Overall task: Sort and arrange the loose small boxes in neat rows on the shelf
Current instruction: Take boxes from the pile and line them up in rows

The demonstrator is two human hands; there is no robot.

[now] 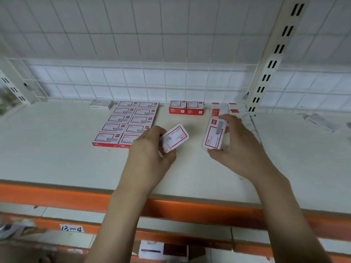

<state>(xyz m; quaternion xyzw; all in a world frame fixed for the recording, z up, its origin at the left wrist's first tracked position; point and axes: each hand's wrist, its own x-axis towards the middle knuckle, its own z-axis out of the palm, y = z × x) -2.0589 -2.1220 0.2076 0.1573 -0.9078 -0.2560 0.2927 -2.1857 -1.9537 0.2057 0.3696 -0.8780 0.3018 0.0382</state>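
Above a white shelf (pixel 57 149) with an orange front edge, each hand holds one small white box with a red border. The left hand (pixel 150 149) has its grip clamped on a tilted box (pixel 175 137), the right hand (pixel 239 141) on another box (pixel 214 133). Matching boxes lie in two neat rows (pixel 127 124) behind; a handwritten tag (pixel 71 228) below reads "12-4".

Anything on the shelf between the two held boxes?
No. Head view shows only bare shelf between the left hand's box and the right hand's box.
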